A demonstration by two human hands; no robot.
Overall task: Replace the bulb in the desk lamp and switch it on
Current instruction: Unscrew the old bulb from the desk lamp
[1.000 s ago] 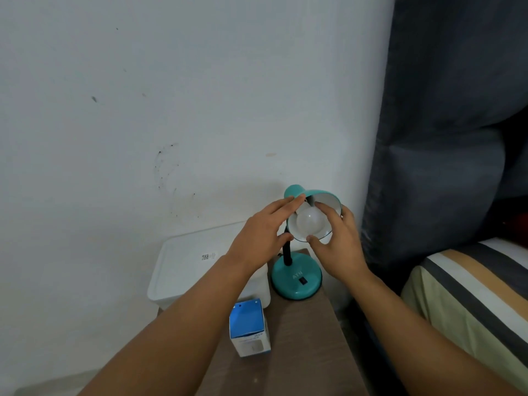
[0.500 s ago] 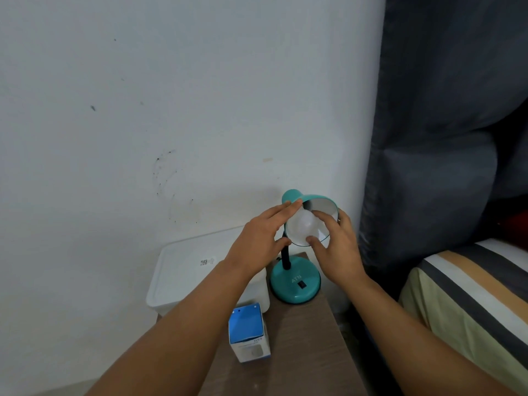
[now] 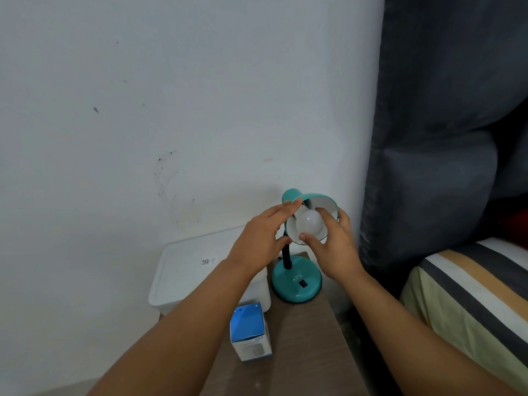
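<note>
One teal lamp (image 3: 297, 281) stands at the far end of the brown bench (image 3: 303, 347), its shade (image 3: 324, 202) tilted toward the camera with one white bulb (image 3: 310, 225) seated inside it. Two hands are at the shade. The left hand (image 3: 258, 241) holds the shade's left rim, its straight fingers (image 3: 285, 208) laid along the top edge and its thumb under the lower edge. The right hand (image 3: 335, 250) reaches into the shade and pinches the bulb, its index finger curled over the bulb's upper right and its thumb pressed on the lower front. On the lamp's round base one black switch (image 3: 303, 284) shows. One blue and white box (image 3: 251, 331) stands upright on the bench, nearer the camera than the lamp. One white bin (image 3: 183, 272) sits to the left, touching the bench's edge. One striped bed (image 3: 471, 290) lies to the right, below a dark curtain (image 3: 445, 124).
</note>
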